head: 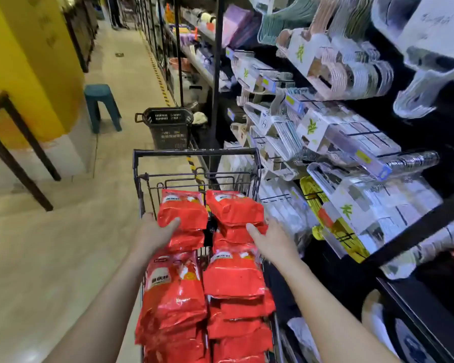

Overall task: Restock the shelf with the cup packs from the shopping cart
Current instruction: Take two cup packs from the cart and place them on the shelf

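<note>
The left hand (155, 233) holds the far left cup pack (184, 208) at its left edge: the thumb (174, 223) lies flat on the red wrapper, spread wide from the other fingers, which go down along the side of the pack where their tips are hidden. The right hand (271, 239) is spread wide, with its thumb stretched over the far right cup pack (233, 205) and its fingers at the right edge of this pack; whether it presses or only touches, I cannot tell. Both packs lie on top of more red cup packs (231, 276), which fill the black wire shopping cart (194, 152) in two rows of stacks. The cart stands on a pale tiled floor (63, 258) in a shop aisle, just beside the dark shelf (417, 226) on the right. On this shelf hang many packs of clothes hangers (351, 74), white, pink and green, on pegs with price tags. Beyond the cart, near the shelf foot, stands a black plastic basket (168, 127). To the left are a teal stool (101, 100), a dark wooden table (24, 132) and a yellow wall (24, 48).
</note>
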Demonstrator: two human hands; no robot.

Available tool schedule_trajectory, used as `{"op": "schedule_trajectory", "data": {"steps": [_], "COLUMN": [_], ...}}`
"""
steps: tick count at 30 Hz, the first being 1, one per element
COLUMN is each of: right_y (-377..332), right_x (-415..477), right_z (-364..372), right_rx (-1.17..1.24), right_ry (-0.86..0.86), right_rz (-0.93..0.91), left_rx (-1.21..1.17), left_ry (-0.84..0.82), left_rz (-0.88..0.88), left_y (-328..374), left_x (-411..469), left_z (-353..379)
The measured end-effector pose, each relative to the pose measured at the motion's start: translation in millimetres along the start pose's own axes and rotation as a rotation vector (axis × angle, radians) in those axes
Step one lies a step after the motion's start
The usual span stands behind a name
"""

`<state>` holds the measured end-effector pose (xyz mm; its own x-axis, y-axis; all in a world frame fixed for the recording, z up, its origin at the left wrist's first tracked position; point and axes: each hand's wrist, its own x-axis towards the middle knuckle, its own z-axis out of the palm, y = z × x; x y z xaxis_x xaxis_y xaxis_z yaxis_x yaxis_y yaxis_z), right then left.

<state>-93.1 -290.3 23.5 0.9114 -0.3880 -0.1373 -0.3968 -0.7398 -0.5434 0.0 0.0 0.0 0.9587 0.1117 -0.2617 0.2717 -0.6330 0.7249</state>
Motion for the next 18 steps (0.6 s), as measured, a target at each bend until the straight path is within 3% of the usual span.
{"op": "schedule_trajectory", "data": {"steps": [3, 12, 18], "right_y": [-13.0, -18.5, -10.7], "right_x": [49.8, 136.4, 156.3], "right_z": [8.8, 34.6, 46.7], "right_rx": [-0.017, -0.086, 0.11], "right_ry": [0.004, -0.058, -0.227], "right_rz": [0.09, 0.247, 0.351], "left_rx": [-0.006, 0.053, 0.116], "left_ry": [0.023, -0.111, -0.161], "left_rz": [-0.043, -0.164, -0.221], "left_y": [23.2, 37.9, 26.1], "left_x": [34.8, 108.6, 118.0], "left_z": [3.2, 26.3, 34.7]}}
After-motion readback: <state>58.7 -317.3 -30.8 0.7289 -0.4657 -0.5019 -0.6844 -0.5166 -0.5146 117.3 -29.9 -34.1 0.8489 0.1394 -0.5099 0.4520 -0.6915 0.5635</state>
